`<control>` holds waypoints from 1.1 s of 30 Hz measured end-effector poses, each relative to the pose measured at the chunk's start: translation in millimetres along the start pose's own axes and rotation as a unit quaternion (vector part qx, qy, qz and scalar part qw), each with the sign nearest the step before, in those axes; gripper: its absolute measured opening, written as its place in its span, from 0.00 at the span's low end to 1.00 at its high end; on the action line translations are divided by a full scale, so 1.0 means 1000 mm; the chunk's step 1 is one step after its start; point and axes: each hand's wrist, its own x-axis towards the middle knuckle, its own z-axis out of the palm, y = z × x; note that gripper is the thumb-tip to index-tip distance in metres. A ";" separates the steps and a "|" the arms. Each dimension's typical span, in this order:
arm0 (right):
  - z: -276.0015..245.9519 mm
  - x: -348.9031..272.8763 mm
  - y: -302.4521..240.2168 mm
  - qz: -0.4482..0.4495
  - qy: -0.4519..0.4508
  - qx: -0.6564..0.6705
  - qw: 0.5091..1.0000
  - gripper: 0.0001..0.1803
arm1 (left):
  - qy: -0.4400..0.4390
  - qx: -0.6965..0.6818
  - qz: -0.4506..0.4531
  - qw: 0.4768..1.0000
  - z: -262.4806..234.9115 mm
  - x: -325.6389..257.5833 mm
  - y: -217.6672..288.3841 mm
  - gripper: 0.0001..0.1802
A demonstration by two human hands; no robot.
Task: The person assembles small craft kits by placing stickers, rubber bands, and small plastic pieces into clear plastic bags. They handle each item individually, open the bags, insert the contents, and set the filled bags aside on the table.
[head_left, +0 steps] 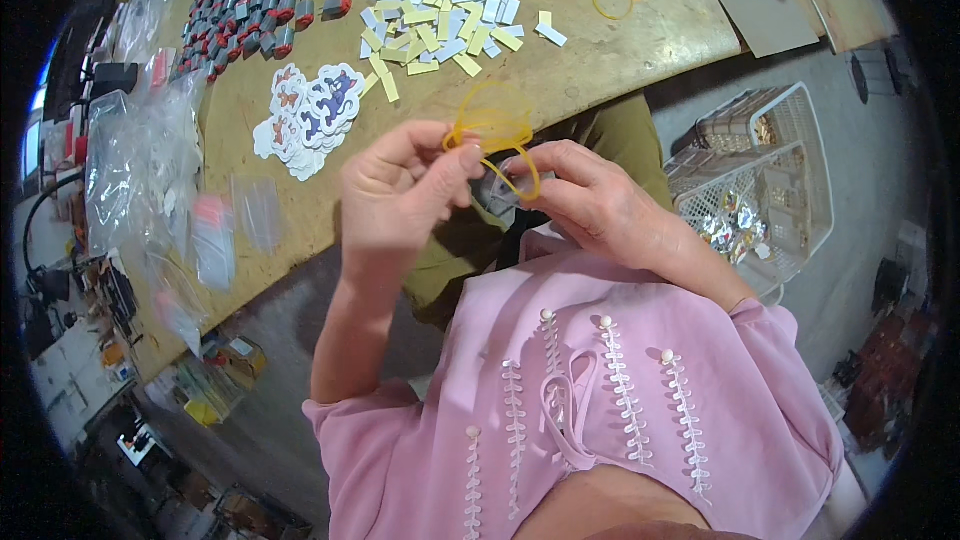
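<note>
Person wearing a soft pink top, elbow-length sleeves hanging loose, pale leaf-patterned trims running in rows down the front, round pearly beads topping the trims, a narrow pink tie looping mid-chest, olive-green trousers showing beyond the hem.

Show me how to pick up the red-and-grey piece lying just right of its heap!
Probably pinch the piece by its two long sides, near the middle, coming down from the person's side. It lies lengthwise left to right, the heap crowds its left end, and the table shows along its near side, leaving fingers room.
</note>
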 end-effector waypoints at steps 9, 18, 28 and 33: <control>0.009 0.002 0.000 -0.021 0.023 0.026 0.999 0.19 | 0.003 0.404 0.260 0.877 0.008 -0.014 -0.034 0.08; 0.011 0.000 -0.005 -0.017 -0.033 0.051 0.998 0.16 | -0.150 0.589 0.190 0.771 0.008 -0.036 -0.012 0.06; 0.023 0.001 -0.009 -0.023 -0.002 0.040 0.999 0.14 | -0.103 0.638 0.216 0.732 0.003 -0.039 -0.011 0.09; 0.015 0.005 -0.007 -0.006 0.023 0.072 0.997 0.13 | -0.042 0.489 0.146 0.859 -0.003 -0.049 -0.002 0.22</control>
